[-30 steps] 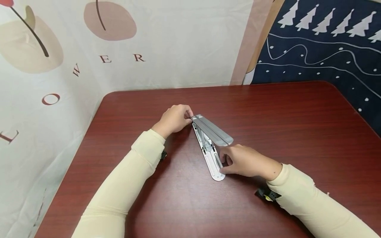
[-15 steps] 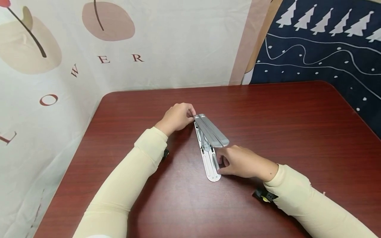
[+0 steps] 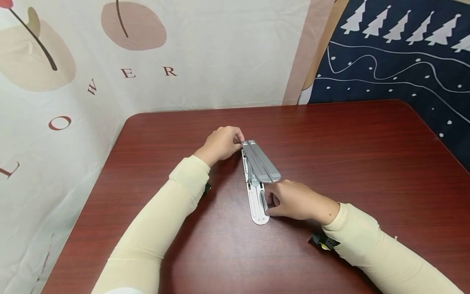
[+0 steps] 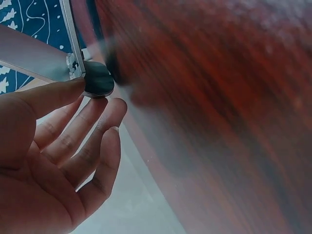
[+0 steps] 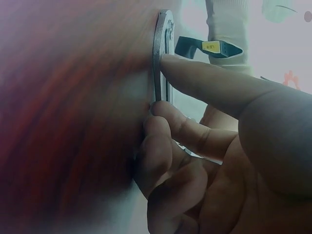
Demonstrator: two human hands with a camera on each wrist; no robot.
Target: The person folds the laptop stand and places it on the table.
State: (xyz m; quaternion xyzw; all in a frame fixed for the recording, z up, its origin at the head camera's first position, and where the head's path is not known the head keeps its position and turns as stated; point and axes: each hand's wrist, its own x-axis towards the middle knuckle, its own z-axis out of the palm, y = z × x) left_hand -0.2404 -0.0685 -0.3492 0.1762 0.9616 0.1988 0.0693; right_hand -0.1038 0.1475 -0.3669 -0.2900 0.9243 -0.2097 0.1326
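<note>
A silver folding metal laptop stand (image 3: 261, 163) sits on the table, its long axis running away from me. Its upper plate slopes up toward me from a hinge at the far end, over a slotted base (image 3: 258, 208). My left hand (image 3: 221, 143) pinches the far end; in the left wrist view the thumb and fingertips meet at its dark rounded tip (image 4: 99, 80). At the near right side, my right hand (image 3: 295, 200) grips the base edge. The right wrist view has the thumb and index finger against that thin edge (image 5: 157, 73).
Both hands work over a reddish-brown wooden table (image 3: 360, 143) with rounded far corners. Behind it hangs a pale printed cloth (image 3: 220, 49), with a dark blue tree-patterned cloth (image 3: 389, 65) at the right. Black straps, such as the right one (image 3: 323, 241), sit at the sleeves.
The stand has turned slightly, its near end shifting left and its far end right. Both hands have moved with it, keeping their hold. The upper plate appears narrower from this angle.
</note>
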